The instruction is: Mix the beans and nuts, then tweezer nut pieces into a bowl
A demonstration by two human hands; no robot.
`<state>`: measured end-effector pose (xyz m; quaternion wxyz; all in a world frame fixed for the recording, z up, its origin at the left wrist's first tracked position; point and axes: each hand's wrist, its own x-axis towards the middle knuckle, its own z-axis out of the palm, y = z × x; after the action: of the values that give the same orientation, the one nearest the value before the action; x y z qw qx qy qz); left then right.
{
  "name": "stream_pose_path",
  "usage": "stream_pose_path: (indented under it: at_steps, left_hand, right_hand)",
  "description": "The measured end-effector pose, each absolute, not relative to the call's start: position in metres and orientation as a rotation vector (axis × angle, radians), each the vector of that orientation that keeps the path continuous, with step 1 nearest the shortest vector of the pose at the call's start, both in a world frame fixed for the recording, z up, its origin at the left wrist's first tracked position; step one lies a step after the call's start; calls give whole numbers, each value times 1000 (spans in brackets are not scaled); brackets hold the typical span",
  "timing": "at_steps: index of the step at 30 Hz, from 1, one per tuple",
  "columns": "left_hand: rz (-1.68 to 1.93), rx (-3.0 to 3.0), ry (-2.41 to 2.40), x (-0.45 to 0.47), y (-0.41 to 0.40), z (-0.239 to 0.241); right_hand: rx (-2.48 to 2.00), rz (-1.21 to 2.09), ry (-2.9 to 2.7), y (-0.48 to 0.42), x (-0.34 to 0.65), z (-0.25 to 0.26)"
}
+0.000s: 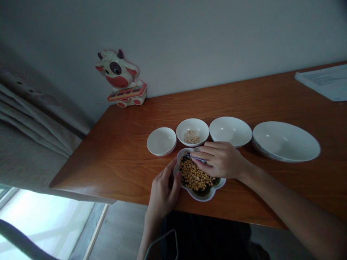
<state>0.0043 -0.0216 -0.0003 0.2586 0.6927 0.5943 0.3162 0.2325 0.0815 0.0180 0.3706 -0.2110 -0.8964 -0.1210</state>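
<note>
A scalloped white bowl (202,198) stands near the table's front edge, filled with yellow beans or kernels (196,177) over something dark green. My left hand (164,189) grips its left rim between thumb and fingers. Over the bowl's far side, my right hand (221,159) pinches slim metal tweezers (197,158), their tips pointing left just above the contents. Whether the tips hold anything is too small to tell. Directly behind stands a round white bowl (192,123) with several pale flat pieces (192,137) in it.
A small white bowl (161,141) is at the left of the row. Farther right stand another white bowl (230,130) and a large oval one (286,141). A cow-shaped toy keyboard (123,81) leans by the wall. Papers (325,82) lie at the far right.
</note>
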Motion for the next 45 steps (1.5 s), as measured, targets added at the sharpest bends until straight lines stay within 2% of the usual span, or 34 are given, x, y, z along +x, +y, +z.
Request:
stream_pose_path:
  at_steps: [12,31,45]
  left_hand:
    - [854,1856,1616,4,-22,0]
    - [838,1853,1624,5,-21,2]
    - [861,1869,1619,5,-20,1]
  right_hand:
    - [-609,-174,-2286,82,231,17]
    - [-609,-236,-2254,82,231,17]
    - [-696,-166,-2252,81,231,18]
